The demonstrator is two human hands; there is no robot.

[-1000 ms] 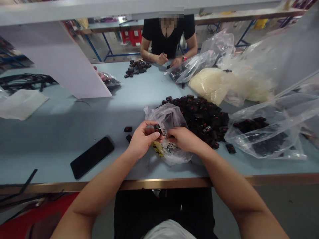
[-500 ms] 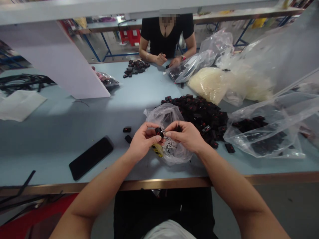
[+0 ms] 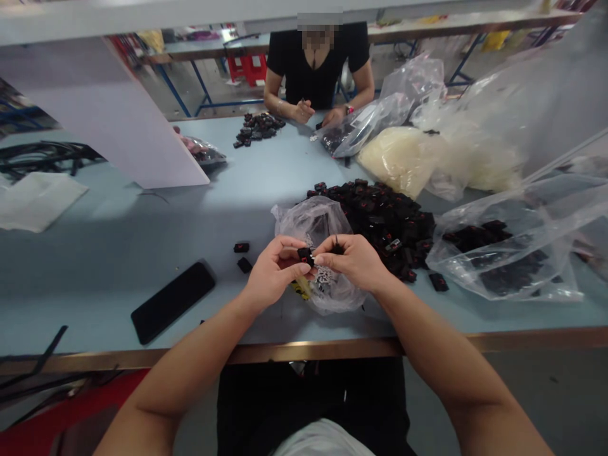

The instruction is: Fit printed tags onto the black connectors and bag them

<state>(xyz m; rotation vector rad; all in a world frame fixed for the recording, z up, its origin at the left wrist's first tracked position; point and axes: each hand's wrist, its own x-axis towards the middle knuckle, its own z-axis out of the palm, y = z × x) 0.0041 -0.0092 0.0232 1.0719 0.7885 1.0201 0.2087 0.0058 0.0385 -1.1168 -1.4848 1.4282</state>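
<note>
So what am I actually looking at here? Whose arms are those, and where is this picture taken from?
All three pictures come from one camera worn on a person's head, looking forward and down, so those bare arms are the wearer's own. There is no machine. The left hand pinches a small black plastic part with a red mark, and the right hand is up against it. Beneath them lies a clear plastic bag with small silvery pieces. On the pale blue workbench are a heap of similar black parts and a black smartphone. Across the bench, a co-worker faces a smaller heap.
</note>
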